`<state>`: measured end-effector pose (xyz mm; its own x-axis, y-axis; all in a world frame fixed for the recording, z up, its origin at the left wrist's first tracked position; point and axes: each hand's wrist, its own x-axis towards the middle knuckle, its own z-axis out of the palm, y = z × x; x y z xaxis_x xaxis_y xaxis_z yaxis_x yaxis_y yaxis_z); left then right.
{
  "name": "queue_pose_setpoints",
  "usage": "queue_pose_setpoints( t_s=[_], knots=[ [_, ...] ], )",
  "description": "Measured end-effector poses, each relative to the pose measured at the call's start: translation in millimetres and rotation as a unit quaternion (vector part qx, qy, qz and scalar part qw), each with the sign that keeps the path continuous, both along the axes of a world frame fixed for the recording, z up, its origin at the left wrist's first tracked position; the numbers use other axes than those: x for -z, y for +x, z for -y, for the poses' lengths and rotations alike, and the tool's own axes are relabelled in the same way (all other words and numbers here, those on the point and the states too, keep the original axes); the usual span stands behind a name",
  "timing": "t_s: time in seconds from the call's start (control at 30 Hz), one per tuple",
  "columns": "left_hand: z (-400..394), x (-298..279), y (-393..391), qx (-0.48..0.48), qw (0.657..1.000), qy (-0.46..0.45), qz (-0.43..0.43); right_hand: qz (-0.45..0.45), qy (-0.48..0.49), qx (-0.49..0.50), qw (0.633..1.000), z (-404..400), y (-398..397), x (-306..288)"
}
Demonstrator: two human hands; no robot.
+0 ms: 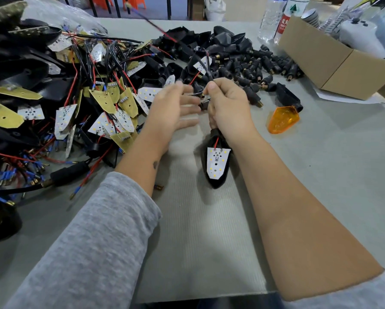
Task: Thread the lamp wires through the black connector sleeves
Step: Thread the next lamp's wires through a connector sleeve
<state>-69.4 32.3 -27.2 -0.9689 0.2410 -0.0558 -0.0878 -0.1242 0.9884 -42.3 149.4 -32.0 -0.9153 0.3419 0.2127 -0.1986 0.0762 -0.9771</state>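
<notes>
My right hand (228, 108) grips a black lamp housing (215, 166) with a white LED board inside, which hangs below the fist. Its thumb and fingers pinch the red and black wires (206, 63) that rise from the fist toward the far left. A black connector sleeve (203, 104) with a brass end sits between the two hands. My left hand (176, 110) is blurred, its fingers spread and straight, just left of the sleeve. Whether it touches the sleeve I cannot tell.
A tangled heap of LED boards with wires (111, 103) lies at left. Black housings (200, 41) and many connector sleeves (260, 68) cover the far middle. An orange lens (283, 119) lies right; a cardboard box (343, 61) and water bottles (278, 18) stand at far right.
</notes>
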Motion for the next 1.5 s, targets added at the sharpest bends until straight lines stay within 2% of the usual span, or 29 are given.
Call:
queue_pose_setpoints(
  t_s=[0.1,0.2,0.5,0.8,0.97,1.13,1.33,1.4,1.5],
  knots=[
    [9.0,0.5,-7.7,-0.033,0.994,0.103,-0.001,0.019,0.022,-0.050,0.998,1.7,0.5,1.3],
    [15.6,0.5,-11.5,-0.054,0.984,0.167,-0.023,0.038,0.064,-0.086,0.993,2.0,0.9,2.4],
    [24.9,2.3,-11.9,-0.112,0.969,0.217,-0.037,0.049,0.094,-0.118,0.987,0.2,4.1,2.3],
    [25.6,0.7,-14.0,-0.161,0.949,0.271,-0.016,0.150,0.049,-0.136,0.978,-4.4,4.3,-3.7],
    [21.8,0.6,-13.8,-0.175,0.935,0.308,-0.022,0.166,0.074,-0.139,0.974,-2.0,5.8,-4.9],
    [21.3,1.9,-17.2,-0.190,0.941,0.276,-0.041,0.153,0.119,-0.147,0.970,-1.8,9.1,-4.0],
    [20.2,5.6,-15.9,-0.161,0.973,0.132,-0.097,0.135,0.050,-0.116,0.983,0.6,3.2,-1.6],
    [19.7,6.2,-15.2,-0.133,0.981,0.086,-0.111,0.122,0.069,-0.084,0.986,-0.1,2.3,0.5],
    [14.1,7.6,-13.4,-0.091,0.989,0.024,-0.117,0.114,0.158,0.039,0.980,-4.9,-0.7,3.5]
  ],
)
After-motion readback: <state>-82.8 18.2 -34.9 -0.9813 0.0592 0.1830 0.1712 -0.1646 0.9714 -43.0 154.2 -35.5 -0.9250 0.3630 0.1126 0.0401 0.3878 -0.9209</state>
